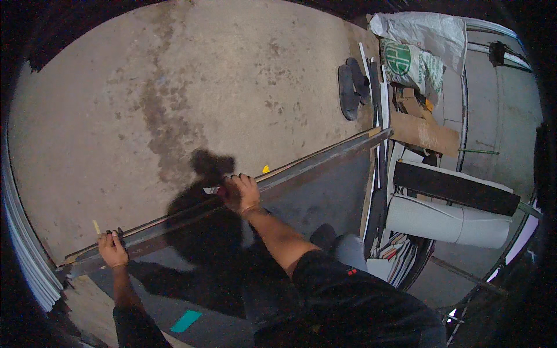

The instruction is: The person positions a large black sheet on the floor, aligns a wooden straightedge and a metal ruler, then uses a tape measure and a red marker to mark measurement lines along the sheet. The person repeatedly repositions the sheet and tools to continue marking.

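Observation:
A long, dark metal bar (pixel 319 166) runs slantwise along the far edge of a dark grey sheet (pixel 301 204). My left hand (pixel 114 250) is closed at the bar's left part, its fingers bent over the far edge. A thin pale-yellow strip (pixel 97 226) stands up beside those fingers. Farther right, my right hand (pixel 242 194) is closed over the bar around a small tool, mostly hidden. Only its pale flat tip (pixel 210 190) pokes out to the left. My shadow darkens the middle of the sheet.
Stained concrete floor (pixel 232 87) spreads beyond the bar. Dark slippers (pixel 350 90) lie at the far right, near a printed sack (pixel 412 66), cardboard (pixel 426 133) and a white foam roll (pixel 455 221). A yellow scrap (pixel 266 169) lies past the bar; teal tape (pixel 186 321) marks the sheet.

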Demonstrator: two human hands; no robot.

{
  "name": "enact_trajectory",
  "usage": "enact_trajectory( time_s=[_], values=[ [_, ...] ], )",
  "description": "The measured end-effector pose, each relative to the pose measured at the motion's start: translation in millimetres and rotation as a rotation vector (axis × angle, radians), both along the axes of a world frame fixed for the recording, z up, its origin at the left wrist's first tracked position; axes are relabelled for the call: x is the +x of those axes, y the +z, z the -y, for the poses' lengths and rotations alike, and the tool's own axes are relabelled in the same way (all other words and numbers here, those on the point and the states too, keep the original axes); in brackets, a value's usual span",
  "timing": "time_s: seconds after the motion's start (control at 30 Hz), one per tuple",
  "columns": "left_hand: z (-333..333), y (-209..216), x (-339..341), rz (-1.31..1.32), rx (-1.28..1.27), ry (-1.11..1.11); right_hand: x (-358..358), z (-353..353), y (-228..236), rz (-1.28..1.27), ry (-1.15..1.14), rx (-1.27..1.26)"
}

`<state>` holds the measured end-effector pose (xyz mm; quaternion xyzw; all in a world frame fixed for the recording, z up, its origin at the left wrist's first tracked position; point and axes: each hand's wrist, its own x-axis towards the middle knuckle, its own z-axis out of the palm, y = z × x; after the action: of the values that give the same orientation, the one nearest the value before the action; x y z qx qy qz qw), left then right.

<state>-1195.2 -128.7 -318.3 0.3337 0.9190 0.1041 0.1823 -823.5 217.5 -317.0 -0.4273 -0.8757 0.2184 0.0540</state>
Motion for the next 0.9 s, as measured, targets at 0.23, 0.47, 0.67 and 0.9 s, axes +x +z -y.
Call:
enact_trajectory(
  time_s=[0.23, 0.47, 0.67, 0.9],
  values=[
    [3, -19, 5, -0.204, 0.054, -0.079, -9, -7, 19, 0.164, 0.124, 0.042],
    [-11, 14, 16, -0.168, 0.064, 0.01, -21, -16, 12, 0.472, 0.145, -0.171],
    [0, -17, 11, -0.055, -0.027, 0.022, -53, 21, 44, 0.276, -0.045, -0.06],
    [-6, 9, 21, -0.095, 0.191, 0.086, -149, 126, 22, 0.241, 0.21, 0.019]
  ],
)
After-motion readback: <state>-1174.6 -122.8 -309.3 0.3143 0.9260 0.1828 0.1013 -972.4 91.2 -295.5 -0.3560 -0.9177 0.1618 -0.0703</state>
